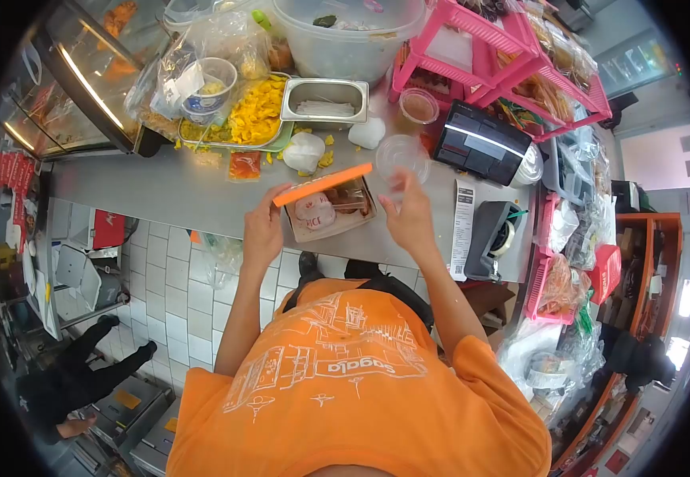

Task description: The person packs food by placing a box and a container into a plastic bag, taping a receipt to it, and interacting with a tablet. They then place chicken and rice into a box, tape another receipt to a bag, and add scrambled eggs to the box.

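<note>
A cardboard food box (331,230) sits at the near edge of the metal counter, holding a white wrapped packet with red print (315,210) and some brown food. My left hand (264,224) grips the left end of an orange lid (323,184), which is tilted over the box's far side. To the right of the box, my right hand (408,211) has its thumb and fingers apart and holds nothing. Just beyond it lies a clear round plastic lid (402,158).
Behind are a tray of yellow food (257,115), a metal container (325,103), a large plastic tub (349,48) and a pink rack (480,63). A tablet (482,143), receipt (462,226) and tape dispenser (492,238) stand right. Another person (59,389) is at lower left.
</note>
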The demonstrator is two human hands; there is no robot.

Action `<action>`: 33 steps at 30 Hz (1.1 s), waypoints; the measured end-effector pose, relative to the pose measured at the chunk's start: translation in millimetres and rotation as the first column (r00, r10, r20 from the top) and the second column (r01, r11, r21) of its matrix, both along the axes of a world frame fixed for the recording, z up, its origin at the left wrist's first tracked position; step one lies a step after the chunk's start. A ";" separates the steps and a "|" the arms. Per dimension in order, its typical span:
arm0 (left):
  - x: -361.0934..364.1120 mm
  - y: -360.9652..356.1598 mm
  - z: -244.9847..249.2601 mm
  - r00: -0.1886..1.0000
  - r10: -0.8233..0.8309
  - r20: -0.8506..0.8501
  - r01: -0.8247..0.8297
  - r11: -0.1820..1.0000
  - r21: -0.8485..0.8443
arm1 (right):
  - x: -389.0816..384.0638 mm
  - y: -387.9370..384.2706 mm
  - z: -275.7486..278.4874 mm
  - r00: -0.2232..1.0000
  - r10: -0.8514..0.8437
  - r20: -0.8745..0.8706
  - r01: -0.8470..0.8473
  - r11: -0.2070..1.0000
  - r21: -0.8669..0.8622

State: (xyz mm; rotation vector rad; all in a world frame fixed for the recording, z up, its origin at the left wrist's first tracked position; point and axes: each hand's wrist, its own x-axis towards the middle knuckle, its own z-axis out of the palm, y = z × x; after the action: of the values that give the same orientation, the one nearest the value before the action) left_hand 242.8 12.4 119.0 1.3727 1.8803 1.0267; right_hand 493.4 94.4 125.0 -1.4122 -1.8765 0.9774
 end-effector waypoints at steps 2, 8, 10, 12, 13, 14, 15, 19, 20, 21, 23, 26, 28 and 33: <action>11.1 -15.4 -21.2 0.998 -0.043 0.054 0.037 0.993 0.113 | -9.0 13.6 4.1 0.989 -0.132 0.067 0.070 0.816 0.575; 47.2 -29.8 -66.5 0.997 0.032 0.066 -0.049 0.960 0.277 | 6.8 -15.3 -115.1 0.983 0.120 -0.138 -0.106 0.989 0.107; 40.8 -23.6 -56.3 0.988 0.026 0.151 -0.062 0.967 0.246 | 2.9 -12.5 -93.1 0.985 0.121 -0.124 -0.114 0.992 0.059; 32.8 -23.8 -29.9 0.971 0.036 0.236 -0.062 0.993 0.102 | 0.2 -15.8 -50.6 0.990 0.093 -0.108 -0.105 0.987 -0.118; 27.9 -20.8 -19.9 0.971 0.022 0.236 -0.047 0.994 0.098 | -0.7 -13.2 -29.6 0.991 0.077 -0.107 -0.090 0.988 -0.122; 20.9 -19.2 -13.7 0.968 -0.026 0.249 0.021 1.000 0.020 | -0.8 -12.0 -12.0 0.983 0.087 -0.159 -0.124 0.961 -0.245; 15.1 -19.0 -12.7 0.962 -0.071 0.265 0.089 0.994 -0.057 | 0.9 -13.2 -5.3 0.973 0.089 -0.214 -0.164 0.918 -0.362; 19.4 -29.6 -33.8 0.938 -0.339 -0.066 0.341 0.940 0.022 | 27.8 -30.9 -51.3 0.893 0.413 0.180 -0.416 0.909 -0.020; 22.5 -25.1 -36.0 0.875 -0.319 -0.364 0.352 0.936 0.026 | 33.3 -27.8 -54.6 0.857 0.481 0.186 -0.480 0.876 -0.056; 24.4 -19.7 -38.8 0.735 -0.256 -0.628 0.357 0.934 0.037 | 32.9 -22.8 -54.1 0.869 0.454 0.195 -0.452 0.890 -0.059; 23.5 2.7 -43.2 0.750 -0.306 -0.586 0.490 0.853 0.182 | 22.2 -21.0 -47.1 0.808 0.485 0.334 -0.565 0.800 0.204; 20.8 20.6 -36.2 0.683 -0.550 -0.481 0.587 0.805 -0.088 | 10.6 -3.7 -19.8 0.618 0.616 0.489 -0.568 0.780 -0.265; 17.0 24.5 -40.6 0.632 -0.570 -0.524 0.607 0.785 -0.122 | 12.5 -3.0 -24.9 0.647 0.612 0.455 -0.553 0.787 -0.272; 49.0 17.9 -23.2 0.633 -0.470 -0.614 0.582 0.813 -0.022 | 29.4 -34.6 -71.7 0.802 0.327 0.499 -0.506 0.816 0.278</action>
State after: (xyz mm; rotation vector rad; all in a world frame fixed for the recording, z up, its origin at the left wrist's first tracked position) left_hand 291.8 30.3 95.9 2.4006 1.5921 0.4778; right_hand 522.8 59.8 53.3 -1.0225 -2.6308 0.4228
